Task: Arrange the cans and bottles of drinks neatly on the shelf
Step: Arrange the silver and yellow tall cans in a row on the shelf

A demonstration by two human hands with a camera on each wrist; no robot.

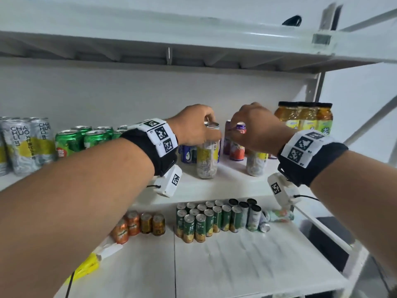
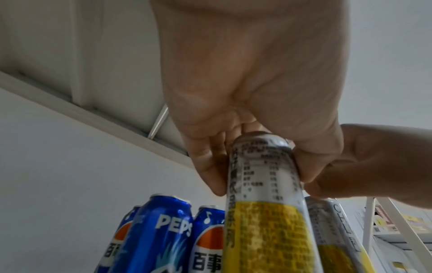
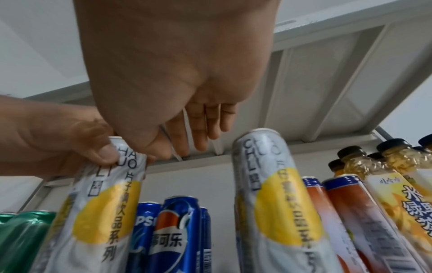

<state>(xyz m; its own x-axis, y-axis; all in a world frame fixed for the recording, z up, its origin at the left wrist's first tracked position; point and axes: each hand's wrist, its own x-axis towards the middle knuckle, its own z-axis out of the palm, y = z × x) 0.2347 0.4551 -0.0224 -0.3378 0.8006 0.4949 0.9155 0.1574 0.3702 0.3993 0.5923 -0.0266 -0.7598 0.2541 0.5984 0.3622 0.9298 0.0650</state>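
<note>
A tall white-and-yellow can (image 1: 207, 155) (image 2: 261, 212) (image 3: 100, 194) stands upright on the middle shelf board (image 1: 225, 187). My left hand (image 1: 211, 125) (image 2: 259, 166) grips it round the top from above. A second can of the same kind (image 1: 255, 164) (image 3: 273, 194) stands just to its right, untouched. My right hand (image 1: 238, 127) (image 3: 182, 144) hovers between the two can tops with relaxed, straight fingers. Its thumb lies close beside the top of the held can, and I cannot tell whether it touches.
Blue Pepsi cans (image 1: 188, 154) stand behind the held can, green cans (image 1: 81, 138) and more white-yellow cans (image 1: 23, 143) to the left. Orange-purple cans (image 1: 236, 147) and yellow tea bottles (image 1: 305, 117) stand right. The upper shelf (image 1: 171, 39) hangs low overhead. Several cans (image 1: 210, 220) fill the lower shelf.
</note>
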